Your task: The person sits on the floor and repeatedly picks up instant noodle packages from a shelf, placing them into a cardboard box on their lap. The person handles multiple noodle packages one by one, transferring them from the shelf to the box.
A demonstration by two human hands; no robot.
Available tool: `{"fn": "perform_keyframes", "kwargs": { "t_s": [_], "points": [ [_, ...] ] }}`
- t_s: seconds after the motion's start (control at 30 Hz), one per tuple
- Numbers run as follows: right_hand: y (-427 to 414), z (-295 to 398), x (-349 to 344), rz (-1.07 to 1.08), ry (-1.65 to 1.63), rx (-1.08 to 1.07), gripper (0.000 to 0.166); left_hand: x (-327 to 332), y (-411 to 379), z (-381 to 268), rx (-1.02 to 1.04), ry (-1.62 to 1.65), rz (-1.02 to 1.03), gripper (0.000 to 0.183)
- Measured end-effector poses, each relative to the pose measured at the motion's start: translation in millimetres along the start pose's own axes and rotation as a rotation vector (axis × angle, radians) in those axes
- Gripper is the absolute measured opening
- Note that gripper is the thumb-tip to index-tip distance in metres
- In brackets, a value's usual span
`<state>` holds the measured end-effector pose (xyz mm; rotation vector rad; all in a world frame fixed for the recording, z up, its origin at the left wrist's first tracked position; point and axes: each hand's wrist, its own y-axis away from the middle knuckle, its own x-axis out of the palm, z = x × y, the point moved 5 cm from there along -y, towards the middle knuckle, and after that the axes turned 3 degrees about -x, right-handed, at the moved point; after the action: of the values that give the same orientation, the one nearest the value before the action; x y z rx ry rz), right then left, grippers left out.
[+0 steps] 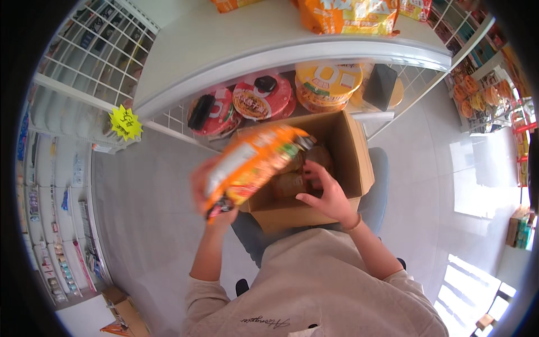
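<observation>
My left hand point(203, 183) grips an orange noodle multipack point(252, 162), blurred and tilted above the left side of an open cardboard box point(353, 156). Over the mouth of that box is my right hand point(328, 193), its fingers apart and holding nothing. Several round packaged items point(290, 185) lie in the box's shadowed inside; the multipack and my right hand hide part of them. The box rests on a blue-grey chair point(379, 181) in front of me.
A white shelf point(236, 46) ahead carries orange multipacks point(353, 17). Below it stand red noodle bowls point(263, 97), yellow noodle tubs point(328, 82) and a dark phone-like slab point(380, 86). Wire grid panels point(101, 42) flank the shelf. Another cardboard box point(126, 309) sits lower left.
</observation>
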<state>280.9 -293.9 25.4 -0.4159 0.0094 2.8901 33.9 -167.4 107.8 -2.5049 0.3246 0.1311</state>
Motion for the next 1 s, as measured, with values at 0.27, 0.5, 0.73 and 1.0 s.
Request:
{"fn": "perform_keyframes", "kwargs": {
  "t_s": [0.27, 0.5, 0.73, 1.0],
  "points": [
    [-19.7, -3.8, -7.0, 0.207, -0.576, 0.088, 0.057, 66.2, 76.6, 28.6, -0.586, 0.057, 0.275, 0.053],
    [-72.7, -2.1, -34.0, 0.182, 0.418, 0.021, 0.032, 78.2, 85.8, 44.5, -0.276, -0.653, 0.549, 0.031],
    [-131.4, -109.9, -13.3, 0.333, 1.15, 0.051, 0.023, 85.3, 84.0, 40.6, -0.167, -0.594, 0.526, 0.018],
    [-132.2, -162.3, 28.8, 0.583, 0.845, 0.455, 0.055, 83.2, 84.6, 38.9, -0.181, -0.608, 0.516, 0.015]
  ]
}}
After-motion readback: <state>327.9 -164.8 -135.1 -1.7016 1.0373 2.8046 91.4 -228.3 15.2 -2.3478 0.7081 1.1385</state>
